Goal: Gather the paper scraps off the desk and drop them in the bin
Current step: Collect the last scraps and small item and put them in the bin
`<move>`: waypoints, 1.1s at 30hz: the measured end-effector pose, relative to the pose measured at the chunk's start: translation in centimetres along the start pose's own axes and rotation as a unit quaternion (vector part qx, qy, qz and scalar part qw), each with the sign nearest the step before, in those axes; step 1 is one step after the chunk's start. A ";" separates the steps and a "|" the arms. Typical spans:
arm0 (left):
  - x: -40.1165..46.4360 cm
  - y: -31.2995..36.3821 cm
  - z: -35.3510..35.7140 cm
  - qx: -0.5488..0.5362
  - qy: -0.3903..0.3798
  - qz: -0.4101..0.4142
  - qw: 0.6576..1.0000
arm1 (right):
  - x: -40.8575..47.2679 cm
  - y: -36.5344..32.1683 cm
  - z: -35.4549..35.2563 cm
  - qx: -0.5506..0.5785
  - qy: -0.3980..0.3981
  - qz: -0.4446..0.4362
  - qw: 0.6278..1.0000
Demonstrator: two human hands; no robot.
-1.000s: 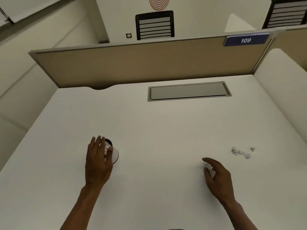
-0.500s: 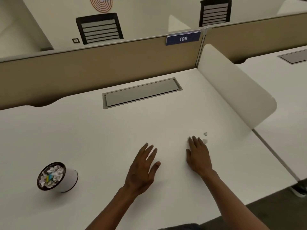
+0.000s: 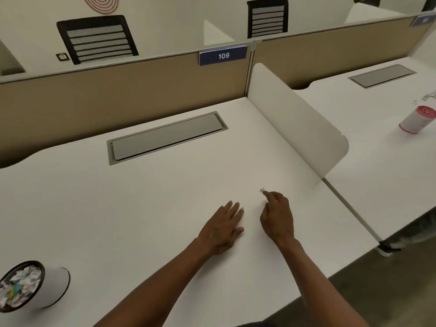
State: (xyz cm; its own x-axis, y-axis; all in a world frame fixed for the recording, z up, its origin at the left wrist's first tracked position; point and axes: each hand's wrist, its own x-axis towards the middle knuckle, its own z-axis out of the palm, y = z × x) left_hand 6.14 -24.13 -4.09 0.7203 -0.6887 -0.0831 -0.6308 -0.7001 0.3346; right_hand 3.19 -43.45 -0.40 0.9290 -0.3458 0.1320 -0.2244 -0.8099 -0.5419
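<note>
On the white desk (image 3: 165, 208) my right hand (image 3: 277, 218) is curled over the spot where the paper scraps lay. One small white paper scrap (image 3: 262, 190) shows at its index fingertip, and the others are hidden under the bent fingers. My left hand (image 3: 223, 226) lies flat on the desk just left of it, palm down and holding nothing. The bin (image 3: 50, 287), a small white cup with a dark rim, stands at the desk's near left corner, full of crumpled paper.
A grey cable hatch (image 3: 165, 135) is set into the desk at the back, before a tan partition (image 3: 118, 90). A white side divider (image 3: 295, 123) bounds the right. On the neighbouring desk lie a red-topped white cup (image 3: 416, 119) and more scraps (image 3: 424, 97).
The view has swung right, leaving the bin at the far left. My left hand left the bin and came beside the right hand, which reached the scraps and curled over them.
</note>
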 end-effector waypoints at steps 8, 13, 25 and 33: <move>-1.9 0.6 0.6 -0.075 0.069 -0.002 0.995 | 5.3 1.3 -1.2 -0.085 -0.157 -0.006 0.984; -1.8 0.9 -0.7 -0.214 0.185 -0.111 0.953 | 4.4 0.8 0.0 -0.181 -0.188 -0.048 0.964; 1.0 -1.3 -1.8 -0.256 0.056 -0.146 0.954 | 0.9 1.3 -0.4 -0.102 -0.221 -0.049 0.969; 2.1 0.7 -1.5 -0.250 0.100 -0.149 0.952 | 0.3 -1.1 0.9 -0.069 -0.229 -0.092 0.967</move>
State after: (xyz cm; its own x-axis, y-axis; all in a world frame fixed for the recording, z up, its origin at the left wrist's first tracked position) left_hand 7.70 -25.79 -2.67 0.9179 -0.3884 -0.0812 -0.2094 -0.6478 0.7325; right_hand 3.99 -42.22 -0.49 0.9827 0.0311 -0.1827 -0.0503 -0.9042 -0.4242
